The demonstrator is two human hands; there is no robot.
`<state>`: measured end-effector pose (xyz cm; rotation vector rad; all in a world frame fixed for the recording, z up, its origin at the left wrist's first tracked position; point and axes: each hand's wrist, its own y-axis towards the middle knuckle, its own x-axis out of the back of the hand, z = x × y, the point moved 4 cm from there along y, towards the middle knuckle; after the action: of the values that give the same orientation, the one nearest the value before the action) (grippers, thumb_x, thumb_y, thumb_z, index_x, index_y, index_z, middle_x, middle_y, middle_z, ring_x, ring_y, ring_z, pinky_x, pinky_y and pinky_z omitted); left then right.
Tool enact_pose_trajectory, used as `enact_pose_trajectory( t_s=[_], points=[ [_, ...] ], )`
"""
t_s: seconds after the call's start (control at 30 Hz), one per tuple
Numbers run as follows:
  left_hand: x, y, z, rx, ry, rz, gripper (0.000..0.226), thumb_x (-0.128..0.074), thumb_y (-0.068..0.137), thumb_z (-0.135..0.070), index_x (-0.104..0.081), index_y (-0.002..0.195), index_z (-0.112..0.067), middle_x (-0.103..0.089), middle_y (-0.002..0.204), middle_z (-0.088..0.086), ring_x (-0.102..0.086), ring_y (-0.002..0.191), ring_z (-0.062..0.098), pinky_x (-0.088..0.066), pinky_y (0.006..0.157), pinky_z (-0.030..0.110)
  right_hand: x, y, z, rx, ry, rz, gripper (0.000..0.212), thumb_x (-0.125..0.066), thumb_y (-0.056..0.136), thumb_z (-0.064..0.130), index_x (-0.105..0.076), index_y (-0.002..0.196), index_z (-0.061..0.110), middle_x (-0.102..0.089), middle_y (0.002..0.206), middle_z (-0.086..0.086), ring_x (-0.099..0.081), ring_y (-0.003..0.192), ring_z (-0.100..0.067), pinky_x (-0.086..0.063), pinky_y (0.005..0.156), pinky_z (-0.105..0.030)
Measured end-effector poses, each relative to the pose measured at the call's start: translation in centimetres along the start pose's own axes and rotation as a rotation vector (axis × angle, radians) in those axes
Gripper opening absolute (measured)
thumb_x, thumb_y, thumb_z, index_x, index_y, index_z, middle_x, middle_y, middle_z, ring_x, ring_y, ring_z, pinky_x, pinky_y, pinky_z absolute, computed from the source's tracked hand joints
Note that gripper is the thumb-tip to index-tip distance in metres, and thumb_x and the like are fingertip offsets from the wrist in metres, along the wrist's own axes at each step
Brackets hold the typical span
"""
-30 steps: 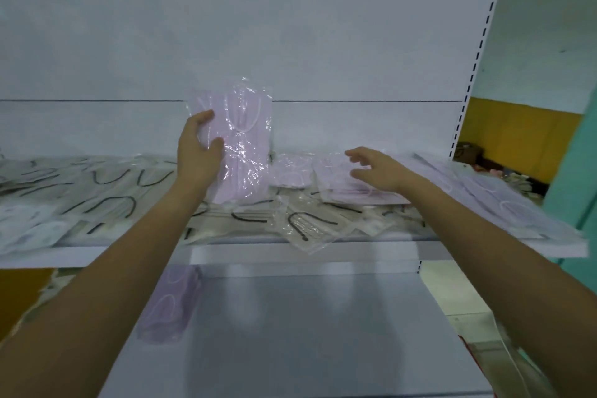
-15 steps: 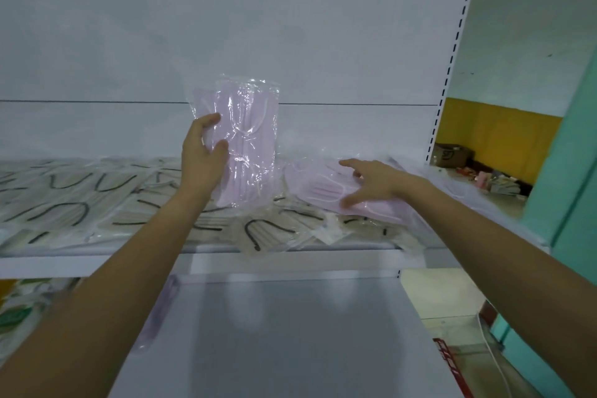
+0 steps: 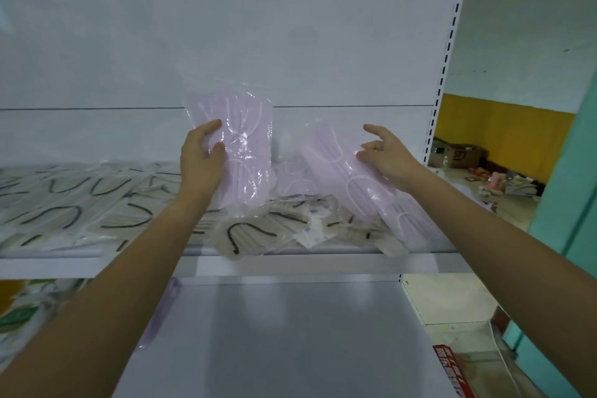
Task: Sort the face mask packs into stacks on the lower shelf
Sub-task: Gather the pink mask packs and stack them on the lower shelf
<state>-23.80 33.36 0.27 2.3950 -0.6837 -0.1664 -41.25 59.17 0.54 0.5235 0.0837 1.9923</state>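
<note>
— Where is the pack?
— The pink pack [image 3: 242,152] is in my left hand [image 3: 202,155], upright above the upper shelf [image 3: 48,265], with its long axis vertical. My fingers wrap its left edge and my thumb lies across the front.
— And the other one?
— The second pink pack [image 3: 349,181] is just to the right. It is tilted, with its long axis running from far left to near right, and its near end seems to rest among the other packs. My right hand [image 3: 387,155] has curled fingers on its right edge and the index finger stretched out. I cannot see the thumb.
— How do they look?
— Clear crinkled film over pale pink masks, with white ear loops showing. I judge them floppy.
— Where do they go?
— Down and toward me, since the lower shelf [image 3: 290,333] lies below both hands. A blurred lilac shape [image 3: 164,310] at its left edge is probably another pink pack, and my left hand is nearer to it. Beige packs [image 3: 252,233] with black loops lie beneath both hands.
</note>
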Motion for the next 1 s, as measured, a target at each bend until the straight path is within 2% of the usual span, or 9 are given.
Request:
enact_pose_trajectory(
  t_s=[0.13, 0.3, 0.37, 0.47, 0.53, 0.63, 0.77, 0.87, 1.0],
  points=[
    [-0.7, -0.3, -0.6, -0.014, -0.007, 0.023, 0.04, -0.046, 0.088, 0.001, -0.056, 0.119, -0.023, -0.052, 0.123, -0.013, -0.053, 0.116, 0.034, -0.044, 0.102, 0.04, -0.2, 0.3, 0.6, 0.008, 0.195, -0.044, 0.056, -0.056, 0.09, 0.001, -0.037, 0.14, 0.017, -0.05, 0.087, 0.001, -0.05, 0.072, -0.012, -0.042, 0.065, -0.021],
    [-2.3, -1.1, -2.7, -0.05, -0.042, 0.037, 0.038, -0.04, 0.093, 0.003, -0.053, 0.124, -0.013, -0.052, 0.119, -0.009, -0.055, 0.079, -0.016, -0.042, 0.074, 0.004, -1.8, 0.1, 2.0, -0.011, 0.504, -0.031, 0.056, -0.055, 0.087, -0.006, -0.039, 0.136, 0.015, -0.05, 0.089, -0.004, -0.051, 0.07, -0.014, -0.044, 0.07, -0.027],
    [-3.3, -1.5, -3.6, -0.051, -0.075, 0.056, 0.035, -0.039, 0.095, 0.001, -0.051, 0.126, -0.011, -0.051, 0.114, -0.012, -0.051, 0.071, -0.022, -0.041, 0.07, 0.0, -3.1, -0.2, 2.9, -0.019, 0.538, -0.024, 0.056, -0.055, 0.087, -0.006, -0.038, 0.137, 0.015, -0.05, 0.093, -0.006, -0.05, 0.07, -0.013, -0.044, 0.071, -0.027],
    [-4.8, -2.3, -4.7, -0.041, -0.158, 0.11, 0.029, -0.046, 0.098, -0.014, -0.05, 0.126, -0.012, -0.05, 0.117, -0.009, -0.05, 0.109, -0.001, -0.041, 0.1, 0.019, -5.1, -0.4, 3.6, 0.014, 0.446, -0.075, 0.058, -0.056, 0.087, -0.004, -0.035, 0.138, 0.013, -0.051, 0.092, -0.002, -0.053, 0.074, -0.015, -0.047, 0.074, -0.03],
    [-5.4, -2.6, -4.9, -0.052, -0.15, 0.143, 0.036, -0.056, 0.093, -0.016, -0.047, 0.128, -0.011, -0.05, 0.122, -0.005, -0.047, 0.117, 0.007, -0.04, 0.102, 0.022, -6.2, -0.5, 3.9, 0.078, 0.369, -0.104, 0.06, -0.057, 0.087, -0.001, -0.032, 0.139, 0.012, -0.05, 0.089, 0.002, -0.053, 0.075, -0.013, -0.046, 0.076, -0.029],
    [-5.5, -2.9, -4.6, -0.184, -0.083, 0.194, 0.053, -0.06, 0.088, -0.003, -0.037, 0.135, -0.009, -0.044, 0.13, -0.002, -0.044, 0.12, 0.009, -0.039, 0.106, 0.037, -6.7, -1.0, 4.1, 0.17, 0.282, -0.096, 0.061, -0.06, 0.087, 0.001, -0.03, 0.14, 0.008, -0.052, 0.084, 0.004, -0.054, 0.083, -0.012, -0.044, 0.077, -0.014],
    [-4.7, -3.4, -3.6, -0.281, -0.065, 0.237, 0.075, -0.056, 0.092, -0.007, -0.006, 0.145, -0.028, -0.013, 0.144, -0.025, -0.018, 0.139, 0.001, -0.023, 0.116, 0.027, -3.3, -1.1, 3.8, 0.243, 0.1, -0.114, 0.061, -0.06, 0.089, 0.005, -0.03, 0.141, 0.01, -0.054, 0.089, 0.004, -0.052, 0.08, -0.003, -0.043, 0.074, -0.01],
    [-4.3, -3.9, -2.6, -0.31, -0.04, 0.199, 0.054, -0.051, 0.095, -0.003, -0.029, 0.142, -0.017, -0.031, 0.144, -0.012, -0.029, 0.128, -0.009, -0.025, 0.113, 0.019, 2.1, -1.2, 2.8, 0.155, -0.153, -0.041, 0.058, -0.059, 0.091, 0.013, -0.031, 0.142, 0.018, -0.056, 0.104, -0.001, -0.053, 0.085, -0.007, -0.042, 0.061, -0.014],
    [-4.8, -4.0, -1.9, -0.281, -0.003, 0.164, 0.037, -0.05, 0.095, -0.004, -0.049, 0.132, -0.006, -0.048, 0.13, -0.001, -0.044, 0.12, 0.001, -0.033, 0.104, 0.011, 9.4, -3.4, -0.6, -0.074, -0.443, -0.002, 0.063, -0.06, 0.09, 0.017, -0.027, 0.145, 0.018, -0.053, 0.125, -0.009, -0.053, 0.101, -0.02, -0.046, 0.08, -0.033]
  ],
)
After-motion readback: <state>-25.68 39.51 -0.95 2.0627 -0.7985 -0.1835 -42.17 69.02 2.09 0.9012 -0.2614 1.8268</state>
